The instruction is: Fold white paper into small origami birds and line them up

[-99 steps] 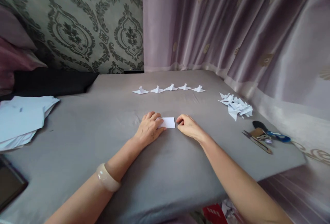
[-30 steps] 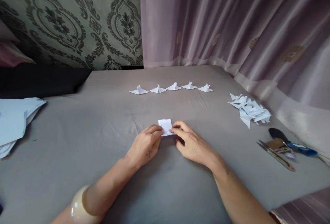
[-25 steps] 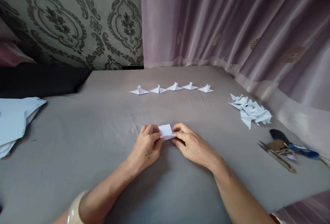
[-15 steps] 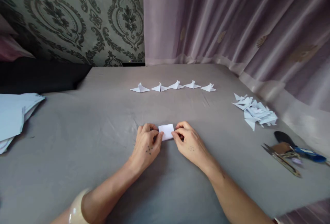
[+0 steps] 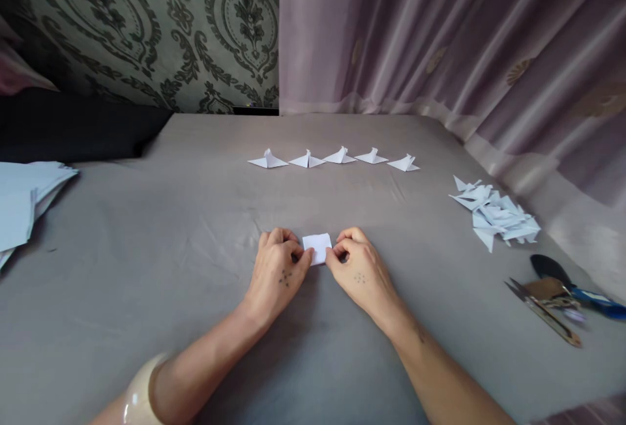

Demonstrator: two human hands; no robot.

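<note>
Grey cloth (image 5: 122, 281), matte w/ faint creases, covers the work surface. Both hands are apart, one at each side of a small white paper (image 5: 317, 246) on the cloth, in front of the person: L hand (image 5: 280, 268) pinches its left edge btwn thumb & fingers, R hand (image 5: 360, 268) likewise its right. Paper is flat, roughly rectangular; edges under the thumbs are hidden, no. of layers unclear. Smooth, glossy cream bangle (image 5: 141, 392) on L forearm, cut off at bottom.

Beyond, five folded shapes (image 5: 341, 156) in a row, crisp white paper, pointed sides, upright middles. To the right, a heap (image 5: 499, 213) of similar pointed pcs, overlapping, too tangled to count. Nearer: slim metal snips (image 5: 544, 314), a brown item (image 5: 545, 288) (hard to ID) & a blue-handled tool (image 5: 599, 301), blurred, running to the frame edge.

Far left: loose paper stack (image 5: 17, 206), cut off; black fabric (image 5: 73, 125) behind. Back: damask-type wallpaper (image 5: 180, 14), satiny mauve curtain (image 5: 391, 34) in deep folds.
</note>
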